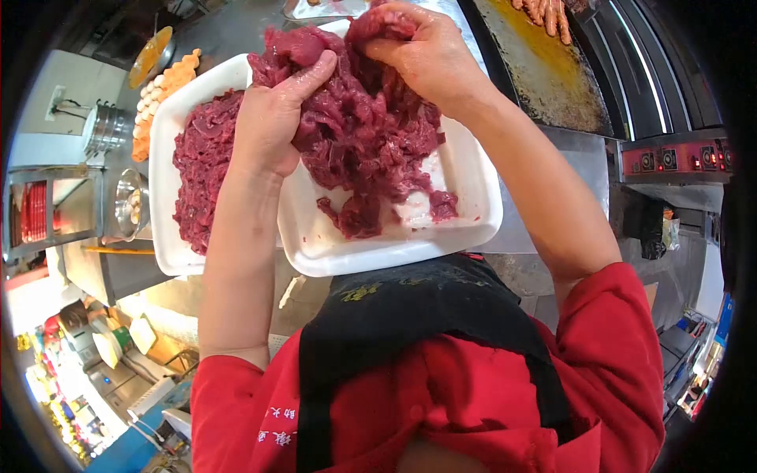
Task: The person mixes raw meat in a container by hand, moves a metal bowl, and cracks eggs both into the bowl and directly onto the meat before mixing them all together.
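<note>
Two trays (394, 256) overhang a steel counter (569, 162) near a griddle (544, 79), both hands' (272, 122) (432, 59) fingers (317, 72) curled round meat (355, 134).

White trays (394, 257) on metal counter (236, 35)

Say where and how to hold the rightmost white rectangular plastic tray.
Probably take the tray by its near rim, from the near side: that raised edge is exposed, while raw red meat strips hide much of the far side.

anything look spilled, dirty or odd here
No meat looks spilled beyond the white trays. The yellow marks on the black apron do stand out as odd, patchy against dark cloth; stain or worn print, I cannot tell.
</note>
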`<state>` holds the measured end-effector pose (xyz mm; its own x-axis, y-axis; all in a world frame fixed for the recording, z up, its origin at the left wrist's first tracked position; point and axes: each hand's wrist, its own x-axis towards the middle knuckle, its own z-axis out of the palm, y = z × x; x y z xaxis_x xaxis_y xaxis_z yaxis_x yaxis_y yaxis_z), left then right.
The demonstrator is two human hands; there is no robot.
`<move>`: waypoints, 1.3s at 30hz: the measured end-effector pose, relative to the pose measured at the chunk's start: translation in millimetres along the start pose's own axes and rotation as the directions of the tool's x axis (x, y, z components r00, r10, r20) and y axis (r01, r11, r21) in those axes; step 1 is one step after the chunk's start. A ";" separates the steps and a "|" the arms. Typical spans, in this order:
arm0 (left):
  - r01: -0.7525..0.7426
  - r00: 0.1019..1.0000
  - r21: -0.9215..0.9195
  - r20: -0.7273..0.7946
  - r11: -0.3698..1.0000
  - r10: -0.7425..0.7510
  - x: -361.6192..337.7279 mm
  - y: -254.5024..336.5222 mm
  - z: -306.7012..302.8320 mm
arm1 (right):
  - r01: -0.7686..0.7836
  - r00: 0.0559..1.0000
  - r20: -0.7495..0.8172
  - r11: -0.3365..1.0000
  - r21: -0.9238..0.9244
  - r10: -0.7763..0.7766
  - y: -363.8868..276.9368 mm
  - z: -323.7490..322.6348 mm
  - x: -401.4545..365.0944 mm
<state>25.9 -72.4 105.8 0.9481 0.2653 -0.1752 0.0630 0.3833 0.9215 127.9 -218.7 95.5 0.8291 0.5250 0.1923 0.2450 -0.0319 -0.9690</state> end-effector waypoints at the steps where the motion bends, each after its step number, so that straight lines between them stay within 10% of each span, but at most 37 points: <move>1: -0.034 0.999 0.060 -0.004 0.998 0.034 -0.4 -0.9 -0.8 | 0.000 1.000 0.001 1.000 -0.001 0.000 17.4 -1.3 0.3; 3: -0.002 1.000 0.447 -0.015 0.895 0.010 -12.1 -29.6 -9.2 | 0.123 0.988 0.109 0.986 -0.109 -0.111 62.8 -4.2 -10.7; 4: -0.101 0.990 0.591 0.140 0.800 0.022 -18.3 -49.0 -21.5 | 0.059 0.971 0.239 0.940 -0.337 0.024 75.9 -9.4 -29.2; 6: 0.071 0.981 0.964 -0.020 0.256 -0.195 -47.8 -70.5 -41.3 | -0.209 0.852 0.305 0.811 -0.546 0.425 74.8 -21.7 -73.4; 9: 0.629 0.776 0.401 -0.379 0.666 -0.504 -66.6 -78.2 -36.3 | -0.749 0.494 0.274 0.564 -0.347 0.825 71.0 -27.9 -109.7; 10: 0.632 0.773 0.392 -0.383 0.669 -0.506 -64.5 -91.8 -38.0 | -0.633 0.654 0.163 0.653 -0.417 0.739 89.1 -13.0 -132.7; 11: 0.696 0.681 0.011 -0.329 0.718 -0.655 -60.4 -114.4 -45.4 | -0.505 0.792 0.062 0.708 -0.494 0.608 107.2 6.6 -149.7; 12: 0.678 0.607 -0.366 -0.210 0.637 -0.767 -54.4 -127.8 -47.5 | -0.730 0.628 0.170 0.651 -0.209 0.759 108.3 22.4 -143.3; 14: 0.731 0.567 -0.359 -0.153 0.580 -0.809 -38.5 -136.8 -30.4 | -0.920 0.385 0.496 0.366 0.139 0.778 91.3 44.2 -114.4; 15: 0.786 0.516 -0.343 -0.095 0.514 -0.851 -31.3 -138.7 -27.0 | -0.904 0.386 0.394 0.427 -0.020 0.834 91.3 52.5 -102.8; 17: 0.624 0.716 -0.336 -0.116 0.706 -0.688 -17.1 -136.3 -32.8 | -0.713 0.641 0.482 0.696 0.086 0.597 101.4 41.0 -84.0; 19: 0.415 0.909 -0.190 0.058 0.890 -0.412 -10.9 -90.1 -28.3 | -0.736 0.662 0.491 0.614 0.284 0.566 54.5 13.3 -54.3; 22: 0.254 0.967 0.159 -0.063 0.954 -0.247 -7.7 -34.6 -9.3 | -0.683 0.728 0.388 0.650 0.334 0.566 66.7 -11.7 -12.6; 23: 0.245 0.969 0.161 -0.067 0.956 -0.237 0.3 -51.7 -24.8 | -0.500 0.846 0.189 0.865 -0.044 0.498 88.3 -16.3 -4.7; 24: 0.110 0.990 0.539 -0.135 0.835 -0.043 15.6 -86.7 -53.0 | -0.269 0.945 0.047 0.851 -0.451 0.324 109.3 -14.3 -3.0; 25: 0.009 0.979 0.832 -0.121 0.554 0.166 26.4 -109.5 -71.5 | -0.373 0.904 -0.031 0.754 -0.541 0.426 132.8 -4.0 -14.9; 26: 0.071 0.982 0.571 -0.185 0.818 0.044 18.7 -118.9 -67.1 | -0.467 0.852 -0.121 0.636 -0.614 0.509 143.9 5.5 -30.6; 27: 0.315 0.918 0.429 -0.365 0.846 -0.157 17.4 -143.3 -69.9 | -0.452 0.802 -0.071 0.525 -0.721 0.593 123.9 18.5 -48.6; 28: 0.244 0.956 0.431 -0.255 0.869 -0.142 15.6 -151.9 -68.4 | -0.413 0.821 0.008 0.602 -0.683 0.572 118.8 27.2 -60.7; 29: 0.334 0.932 -0.013 -0.143 0.943 -0.332 8.2 -125.8 -37.6 | -0.613 0.744 0.141 0.751 -0.245 0.653 119.0 38.7 -66.1; 31: 0.550 0.833 -0.046 -0.033 0.834 -0.552 -0.8 -111.2 -20.9 | -0.790 0.608 0.554 0.501 0.353 0.569 106.5 51.7 -77.7; 33: 0.505 0.862 -0.037 0.066 0.862 -0.502 -9.7 -101.1 -23.5 | -0.657 0.748 0.346 0.706 0.267 0.566 87.9 50.5 -82.5; 39: 0.169 0.983 -0.138 0.095 0.976 -0.157 -19.3 -37.8 -4.8 | -0.430 0.899 0.300 0.779 0.456 0.320 22.1 3.0 -19.4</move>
<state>3.7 -87.8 72.8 0.9518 0.1161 -0.2839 0.1791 0.5414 0.8215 115.7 -227.0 69.9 0.6724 0.7169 -0.1839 -0.3947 0.1372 -0.9085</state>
